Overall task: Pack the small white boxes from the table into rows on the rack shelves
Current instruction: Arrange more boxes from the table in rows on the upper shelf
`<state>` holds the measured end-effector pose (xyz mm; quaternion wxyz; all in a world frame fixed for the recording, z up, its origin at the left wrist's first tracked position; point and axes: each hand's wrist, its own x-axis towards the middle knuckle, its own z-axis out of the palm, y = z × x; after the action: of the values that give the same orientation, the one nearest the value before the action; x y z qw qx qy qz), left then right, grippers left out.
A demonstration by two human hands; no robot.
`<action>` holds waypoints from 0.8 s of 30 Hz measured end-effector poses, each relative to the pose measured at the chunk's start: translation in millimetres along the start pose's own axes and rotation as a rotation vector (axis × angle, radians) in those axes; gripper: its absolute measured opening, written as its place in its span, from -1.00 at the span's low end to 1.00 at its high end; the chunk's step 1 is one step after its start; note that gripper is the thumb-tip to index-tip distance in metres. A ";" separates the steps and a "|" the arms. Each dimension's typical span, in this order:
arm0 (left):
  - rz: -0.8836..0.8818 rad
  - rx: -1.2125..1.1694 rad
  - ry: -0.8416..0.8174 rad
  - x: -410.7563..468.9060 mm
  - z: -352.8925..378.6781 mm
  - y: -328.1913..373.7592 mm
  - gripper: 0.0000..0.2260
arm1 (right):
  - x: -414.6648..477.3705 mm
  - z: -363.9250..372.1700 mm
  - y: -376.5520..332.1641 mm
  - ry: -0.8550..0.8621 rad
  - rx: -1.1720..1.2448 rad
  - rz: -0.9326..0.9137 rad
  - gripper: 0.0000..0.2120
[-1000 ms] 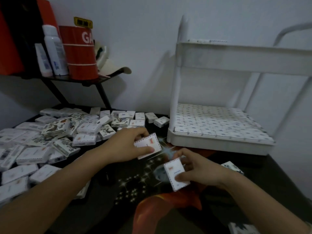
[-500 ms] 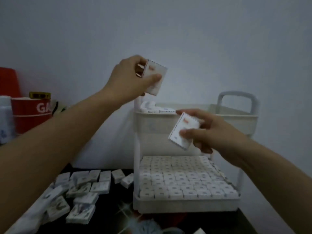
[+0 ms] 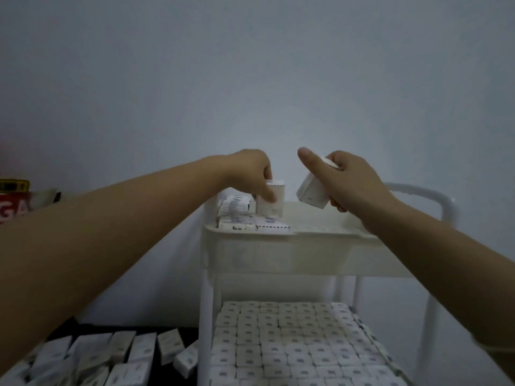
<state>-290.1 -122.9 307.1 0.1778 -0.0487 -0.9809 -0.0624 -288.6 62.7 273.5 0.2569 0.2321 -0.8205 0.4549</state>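
Note:
A white rack stands at the right, its top shelf (image 3: pixel 278 254) holding a short block of small white boxes (image 3: pixel 237 215) at its left end. My left hand (image 3: pixel 250 176) pinches one white box (image 3: pixel 274 203) upright, its lower edge down among that block. Tilted in the air just above the top shelf is a second white box (image 3: pixel 310 195), gripped by my right hand (image 3: pixel 348 182). The lower shelf (image 3: pixel 284 346) is packed with rows of white boxes. Several loose white boxes (image 3: pixel 122 355) lie on the dark table at the lower left.
The rack's curved white handle (image 3: pixel 429 196) rises at the right end of the top shelf. A red container (image 3: pixel 14 207) shows at the left edge. A plain wall stands close behind the rack.
Both hands have risen from the table to the top shelf, each with its box. My left hand has come down and set its box upright against the boxes there.

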 end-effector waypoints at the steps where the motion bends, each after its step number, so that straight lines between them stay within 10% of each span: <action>1: 0.004 0.017 -0.067 2.6 0.1 -2.0 -0.69 | 4.2 2.6 2.0 0.012 -0.046 -0.011 -0.48; 6: 0.067 0.120 -0.173 8.2 1.0 -5.9 -0.70 | 25.8 18.9 10.6 -0.077 -0.190 -0.093 -0.87; 12: 0.111 0.125 -0.238 7.7 2.3 -7.7 -0.83 | 45.7 39.5 21.3 -0.162 0.001 -0.057 -0.49; 24: 0.161 0.094 -0.151 -10.6 -4.1 -3.3 -0.85 | 43.5 61.7 31.9 -0.524 0.248 0.033 -0.74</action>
<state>-279.3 -127.6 306.9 0.1100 -0.1232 -0.9863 0.0021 -354.2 18.1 253.0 -0.0017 0.3581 -0.8007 0.4803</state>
